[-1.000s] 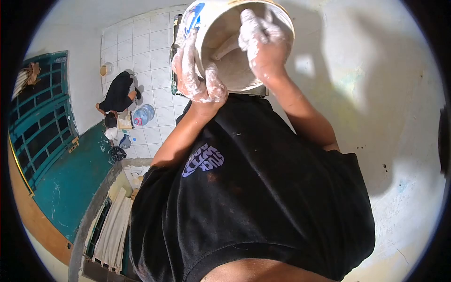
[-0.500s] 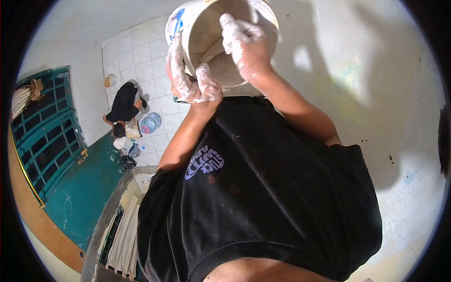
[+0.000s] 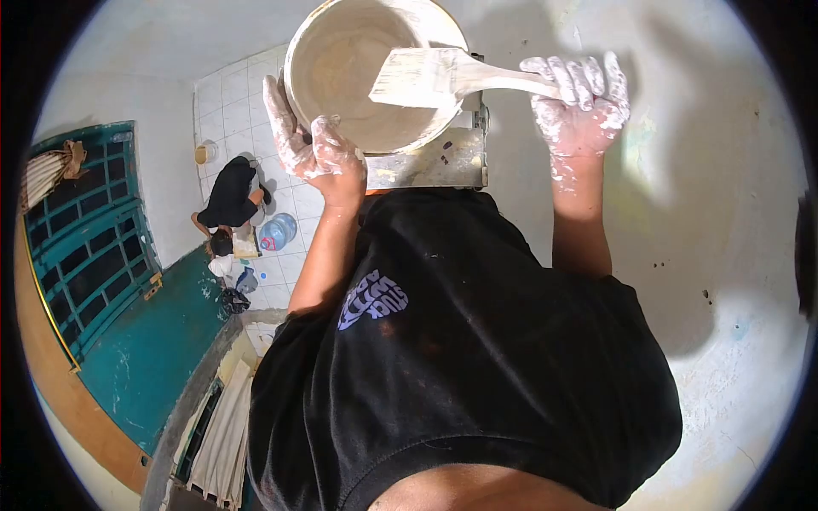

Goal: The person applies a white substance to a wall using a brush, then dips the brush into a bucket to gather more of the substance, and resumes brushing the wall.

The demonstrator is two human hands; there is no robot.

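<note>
Head view looks down past a black shirt (image 3: 477, 358) to both hands, which are raised in front and smeared with white paint. The left hand (image 3: 311, 157) clasps a bucket (image 3: 341, 60) by its near side, with the thumb hooked over the rim and the fingers spread along the outer wall. The bucket is tilted so its pale, coated inside faces the camera.

The right hand (image 3: 579, 98) is closed around the end of a brush (image 3: 443, 78), all its fingers wrapped over the handle. From that hand the brush reaches across toward the left hand, and its wide white bristles lie over the bucket's mouth, near the rim farthest from the left hand. Just below the bucket, between the two forearms, a stained metal platform (image 3: 426, 166) shows.

Beyond the left hand and far below it, another person (image 3: 230, 196) crouches on a white tiled floor (image 3: 230, 102) beside a blue water bottle (image 3: 278, 231). A green door (image 3: 77, 238) stands further out on that side. A pale wall (image 3: 724, 238) fills the right hand's side.
</note>
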